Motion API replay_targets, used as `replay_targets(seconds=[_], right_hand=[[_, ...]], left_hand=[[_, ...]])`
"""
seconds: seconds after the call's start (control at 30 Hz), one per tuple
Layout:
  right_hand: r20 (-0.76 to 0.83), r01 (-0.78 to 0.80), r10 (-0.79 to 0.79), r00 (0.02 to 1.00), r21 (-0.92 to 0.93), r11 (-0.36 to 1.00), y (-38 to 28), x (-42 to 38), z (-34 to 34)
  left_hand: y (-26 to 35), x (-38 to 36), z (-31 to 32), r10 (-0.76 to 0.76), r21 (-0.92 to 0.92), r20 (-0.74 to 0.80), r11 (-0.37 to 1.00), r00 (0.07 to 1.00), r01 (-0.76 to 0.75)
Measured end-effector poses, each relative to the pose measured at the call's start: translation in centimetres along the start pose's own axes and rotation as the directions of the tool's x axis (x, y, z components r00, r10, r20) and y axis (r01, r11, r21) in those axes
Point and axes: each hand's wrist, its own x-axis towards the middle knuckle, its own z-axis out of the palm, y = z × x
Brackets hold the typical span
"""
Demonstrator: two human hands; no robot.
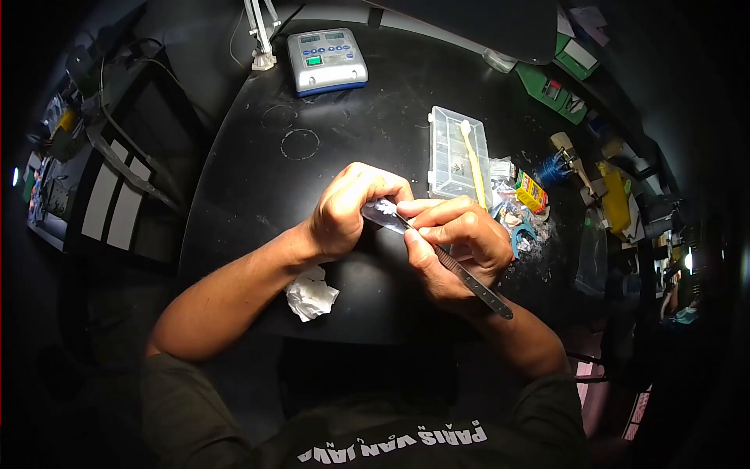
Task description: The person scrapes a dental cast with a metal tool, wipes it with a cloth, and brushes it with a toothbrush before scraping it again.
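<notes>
My left hand (351, 205) is closed, pinching a small piece that looks like a clear plastic bag (385, 216) with whitish bits near its top. What exactly is inside is too small to make out. From the right, my right hand (461, 242) grips black tweezers (478, 288), their flat rear end sticking out toward my right forearm. The tweezers' tips reach to the plastic and are partly hidden by my fingers. Both hands meet above the black table. A crumpled white tissue (311, 295) lies below my left wrist.
Behind my right hand sits a clear compartment box (441, 184) with a yellow toothbrush (475, 160) on it. Small packets and a yellow-red box (531, 193) lie beside it. A silver-blue station with displays (326, 62) stands at the back, next to a white lamp arm (262, 39).
</notes>
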Motion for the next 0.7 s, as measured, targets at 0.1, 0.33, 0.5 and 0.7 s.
replay_targets(seconds=[0.1, 0.33, 0.5, 0.7], right_hand=[[-0.008, -0.039, 0.040, 0.999, 0.047, 0.998, 0.0, -0.1, -0.1], [-0.014, -0.063, 0.065, 0.998, 0.110, 0.992, 0.1, -0.1, -0.3], [-0.013, -0.016, 0.016, 1.000, 0.026, 1.000, 0.0, 0.1, -0.4], [-0.010, 0.042, -0.043, 0.999, -0.078, 0.996, -0.2, 0.4, -0.2]], left_hand=[[0.0, -0.6, 0.8, -0.100, -0.010, -0.125, 0.995, 0.987, 0.100], [1.3, 0.0, -0.3, -0.381, -0.238, 0.069, 0.891, 0.922, 0.386], [1.0, -0.3, 0.1, -0.325, -0.116, 0.018, 0.938, 0.945, 0.325], [0.6, -0.4, 0.1, -0.329, -0.086, 0.002, 0.941, 0.944, 0.328]])
